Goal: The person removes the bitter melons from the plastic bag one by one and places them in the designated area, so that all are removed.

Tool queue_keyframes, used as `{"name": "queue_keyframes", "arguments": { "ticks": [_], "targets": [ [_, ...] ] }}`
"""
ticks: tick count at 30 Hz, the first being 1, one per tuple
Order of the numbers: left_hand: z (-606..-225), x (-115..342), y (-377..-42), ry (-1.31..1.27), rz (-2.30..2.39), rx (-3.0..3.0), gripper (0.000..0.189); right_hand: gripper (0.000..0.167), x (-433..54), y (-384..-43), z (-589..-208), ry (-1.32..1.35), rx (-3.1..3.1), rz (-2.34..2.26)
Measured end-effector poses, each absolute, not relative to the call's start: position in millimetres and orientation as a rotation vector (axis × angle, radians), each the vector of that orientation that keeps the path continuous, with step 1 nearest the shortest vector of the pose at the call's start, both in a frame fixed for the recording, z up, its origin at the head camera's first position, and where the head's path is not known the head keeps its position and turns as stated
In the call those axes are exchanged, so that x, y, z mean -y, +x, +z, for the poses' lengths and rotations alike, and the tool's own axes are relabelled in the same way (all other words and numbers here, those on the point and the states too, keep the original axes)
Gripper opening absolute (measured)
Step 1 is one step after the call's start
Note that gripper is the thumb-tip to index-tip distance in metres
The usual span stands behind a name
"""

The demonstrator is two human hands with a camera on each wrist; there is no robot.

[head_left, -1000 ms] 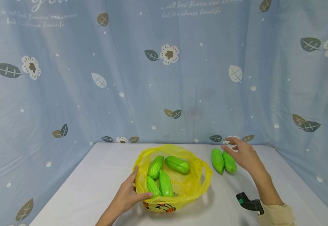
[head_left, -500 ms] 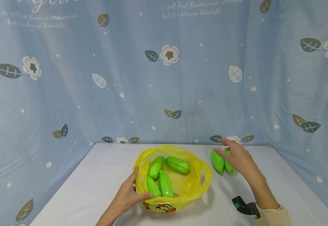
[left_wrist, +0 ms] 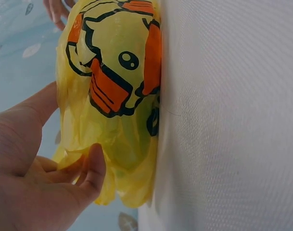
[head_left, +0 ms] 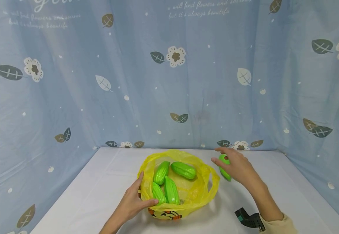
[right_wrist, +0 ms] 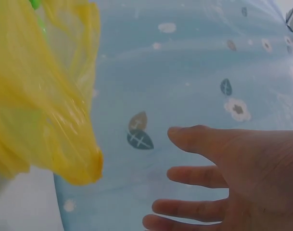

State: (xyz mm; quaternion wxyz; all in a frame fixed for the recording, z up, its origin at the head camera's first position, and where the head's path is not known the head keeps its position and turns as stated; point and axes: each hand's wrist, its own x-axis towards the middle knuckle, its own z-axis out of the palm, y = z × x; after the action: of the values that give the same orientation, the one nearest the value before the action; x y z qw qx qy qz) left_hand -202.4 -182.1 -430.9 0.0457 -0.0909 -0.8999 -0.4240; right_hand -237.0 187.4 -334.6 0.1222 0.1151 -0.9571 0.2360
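Observation:
A yellow plastic bag (head_left: 193, 203) stands with its mouth up, a cartoon duck print (left_wrist: 122, 62) on its side. Several glossy green ridged gourds (head_left: 183, 170) lie inside it. My left hand (head_left: 131, 201) grips the bag's left rim, thumb over the near edge; in the left wrist view its fingers curl at the plastic. My right hand (head_left: 236, 165) hovers right of the bag, holding nothing, its fingers apart and fairly straight in the right wrist view. Partly behind that hand lies a loose green gourd (head_left: 224, 172) on the table; a second one is hidden.
A white-covered table (head_left: 111, 169) carries everything. Behind it and at both sides hangs a blue curtain (head_left: 163, 97) with leaf and flower prints. A black device (head_left: 249, 219) is attached at the right wrist.
My right hand has moved left toward the bag, passing over the two loose gourds and covering the right one. The left hand and the bag stay where they were.

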Motion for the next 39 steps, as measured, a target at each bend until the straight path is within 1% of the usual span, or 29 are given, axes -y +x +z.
{"name": "queue_keyframes", "arguments": {
  "ticks": [8,14,22,33,39],
  "targets": [
    [-431.0,181.8,-202.7,-0.279,-1.296,2.751,0.121,0.054,-176.2,-235.3,-338.7,0.366,2.788,0.688],
    [-430.6,182.7,-203.0,-0.265,-1.304,2.754,0.12,0.048,-161.5,-231.0,-341.3,0.426,2.751,0.677],
    [-430.1,182.9,-204.9,-0.266,-1.324,2.757,0.12,0.045,-141.5,-228.3,-341.9,0.455,2.778,0.663],
    [-431.2,182.3,-205.7,-0.261,-1.34,2.764,0.119,0.042,-113.2,-232.3,-339.4,0.518,2.824,0.682],
    [-431.2,182.0,-205.7,-0.26,-1.341,2.759,0.118,0.044,-100.2,-235.9,-338.2,0.512,2.866,0.664]
  ]
}}
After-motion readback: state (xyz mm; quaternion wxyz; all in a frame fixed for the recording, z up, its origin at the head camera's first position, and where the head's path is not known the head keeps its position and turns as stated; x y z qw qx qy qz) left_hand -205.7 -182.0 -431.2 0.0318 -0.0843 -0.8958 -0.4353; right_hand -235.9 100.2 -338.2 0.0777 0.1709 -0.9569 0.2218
